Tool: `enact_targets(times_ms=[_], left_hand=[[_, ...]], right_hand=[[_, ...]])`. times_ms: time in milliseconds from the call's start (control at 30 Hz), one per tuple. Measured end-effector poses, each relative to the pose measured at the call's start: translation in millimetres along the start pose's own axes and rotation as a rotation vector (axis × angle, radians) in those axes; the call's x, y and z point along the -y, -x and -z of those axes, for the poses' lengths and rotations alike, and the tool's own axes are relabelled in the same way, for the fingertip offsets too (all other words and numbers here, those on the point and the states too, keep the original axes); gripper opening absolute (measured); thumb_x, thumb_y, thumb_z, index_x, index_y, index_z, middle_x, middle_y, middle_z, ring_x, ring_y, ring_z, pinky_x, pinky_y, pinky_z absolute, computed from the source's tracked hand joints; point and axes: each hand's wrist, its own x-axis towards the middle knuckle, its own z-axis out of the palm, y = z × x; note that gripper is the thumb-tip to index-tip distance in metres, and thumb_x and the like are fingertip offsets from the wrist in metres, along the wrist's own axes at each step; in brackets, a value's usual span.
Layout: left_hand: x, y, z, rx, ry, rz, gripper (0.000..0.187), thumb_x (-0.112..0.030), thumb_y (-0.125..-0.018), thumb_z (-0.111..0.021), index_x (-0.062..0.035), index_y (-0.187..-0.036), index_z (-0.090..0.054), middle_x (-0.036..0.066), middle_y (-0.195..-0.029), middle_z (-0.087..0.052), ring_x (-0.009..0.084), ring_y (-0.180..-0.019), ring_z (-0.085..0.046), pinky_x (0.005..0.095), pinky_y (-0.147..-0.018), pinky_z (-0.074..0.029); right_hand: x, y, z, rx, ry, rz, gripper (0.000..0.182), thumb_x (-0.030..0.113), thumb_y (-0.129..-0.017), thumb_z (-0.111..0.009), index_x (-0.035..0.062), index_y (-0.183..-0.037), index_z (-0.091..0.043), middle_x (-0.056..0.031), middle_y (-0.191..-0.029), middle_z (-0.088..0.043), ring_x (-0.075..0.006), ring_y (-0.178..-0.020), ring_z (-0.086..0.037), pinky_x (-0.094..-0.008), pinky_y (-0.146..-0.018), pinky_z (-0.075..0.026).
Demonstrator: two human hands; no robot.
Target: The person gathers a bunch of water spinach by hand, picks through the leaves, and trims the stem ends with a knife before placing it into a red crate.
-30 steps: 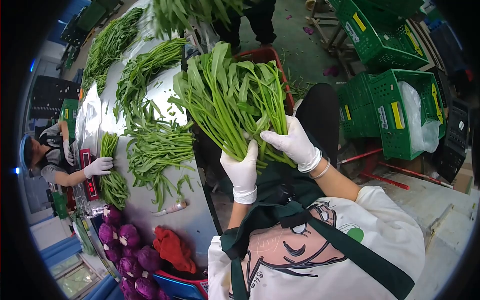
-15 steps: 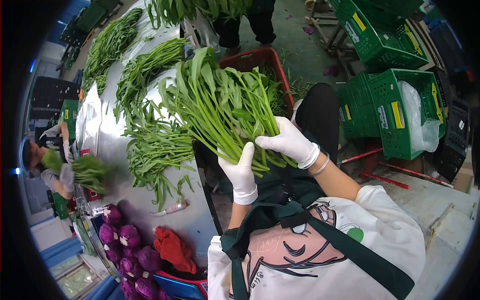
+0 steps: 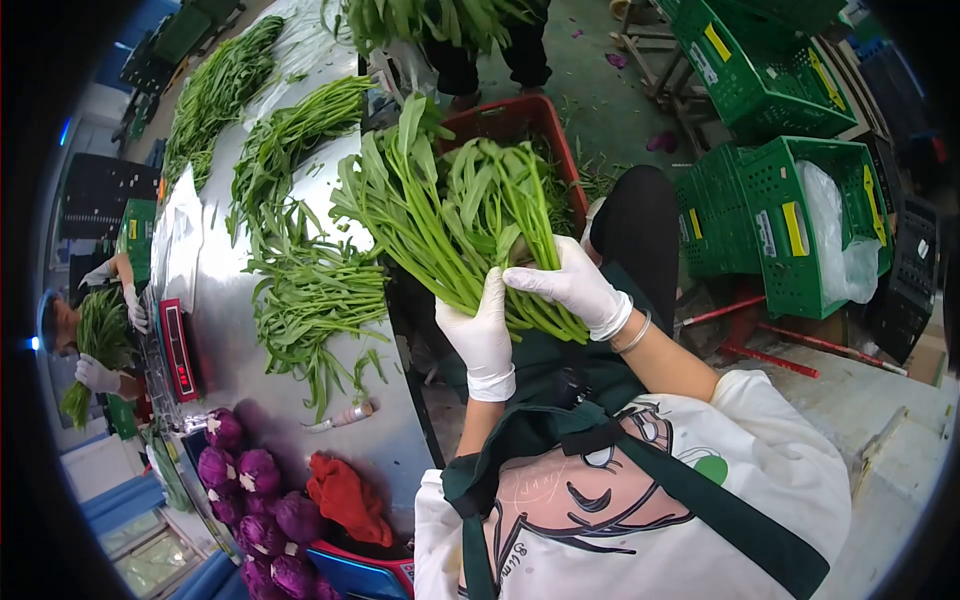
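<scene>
A big bunch of water spinach [image 3: 450, 215] is held up in front of me, its leaves pointing away and its cut stems toward my lap. My left hand [image 3: 478, 335], in a white glove, is closed around the stems from the left. From the right, my gloved right hand [image 3: 570, 290] grips the same stems, its thumb close to the left thumb. Beside the bunch, on the metal table [image 3: 225, 240], lies a loose pile of the same greens [image 3: 320, 285]. Below that pile is a small knife [image 3: 345, 417] with a wrapped handle.
Purple cabbages [image 3: 260, 515] and a red cloth [image 3: 348, 498] are at the table's near end. A scale display [image 3: 178, 350] stands at the far edge. Behind the bunch is a red crate [image 3: 500, 120]; green crates [image 3: 815, 230] stand right. A co-worker [image 3: 95, 320] holds greens across the table.
The bunch in my hands has drawn slightly together, its leaves shifting. The co-worker across the table has pulled their greens back, uncovering the scale display. Greens at the top have moved right.
</scene>
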Motion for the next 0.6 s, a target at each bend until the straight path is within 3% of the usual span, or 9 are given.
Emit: enact_targets(times_ms=[133,267,300,400,600], left_hand=[[3.4,1.1,-4.2,-0.036,-0.003,-0.062,0.029,0.002,-0.08,-0.062,0.0043,-0.107,-0.052,0.007,-0.1,-0.059,0.0122,-0.086,-0.056,0.0252,-0.079,-0.045],[-3.5,5.5,-8.5,-0.073,0.041,-0.01,0.027,0.003,-0.079,-0.063,0.0035,-0.105,-0.052,0.007,-0.095,-0.059,0.0121,-0.084,-0.056,0.025,-0.077,-0.046],[-4.0,5.2,-9.4,-0.088,0.072,-0.002,0.026,0.003,-0.08,-0.063,0.0027,-0.104,-0.052,0.006,-0.092,-0.058,0.0114,-0.082,-0.056,0.0243,-0.075,-0.046],[-4.7,6.1,-6.3,-0.075,0.074,0.063,0.025,0.003,-0.08,-0.063,0.0024,-0.102,-0.052,0.005,-0.092,-0.058,0.0109,-0.081,-0.056,0.0241,-0.075,-0.046],[-2.6,3.7,-4.7,-0.082,0.073,0.023,0.026,0.003,-0.079,-0.063,0.0019,-0.102,-0.052,0.006,-0.093,-0.058,0.0112,-0.08,-0.056,0.0244,-0.074,-0.046]], right_hand=[[-14.5,-5.8,-7.7,-0.075,0.059,0.22,0.026,0.011,-0.078,-0.068,-0.0003,-0.098,-0.057,-0.0013,-0.088,-0.059,-0.0064,-0.078,-0.053,-0.0222,-0.071,-0.045],[1.3,2.0,-4.5,-0.061,-0.093,0.076,0.027,0.015,-0.077,-0.07,0.0016,-0.097,-0.058,0.0014,-0.083,-0.058,-0.004,-0.069,-0.049,-0.0186,-0.061,-0.04],[-1.6,-0.5,1.1,-0.047,-0.054,0.051,0.026,0.019,-0.078,-0.068,0.0032,-0.097,-0.058,0.0032,-0.079,-0.056,-0.0021,-0.064,-0.044,-0.017,-0.056,-0.034],[-5.4,-0.1,5.8,-0.038,-0.083,0.083,0.026,0.022,-0.079,-0.067,0.0042,-0.097,-0.059,0.0044,-0.077,-0.055,-0.0004,-0.063,-0.042,-0.0168,-0.053,-0.032],[2.5,-0.6,4.5,0.016,-0.025,0.107,0.031,0.014,-0.078,-0.068,0.0007,-0.103,-0.055,-0.001,-0.09,-0.06,-0.0075,-0.08,-0.054,-0.023,-0.073,-0.044]])
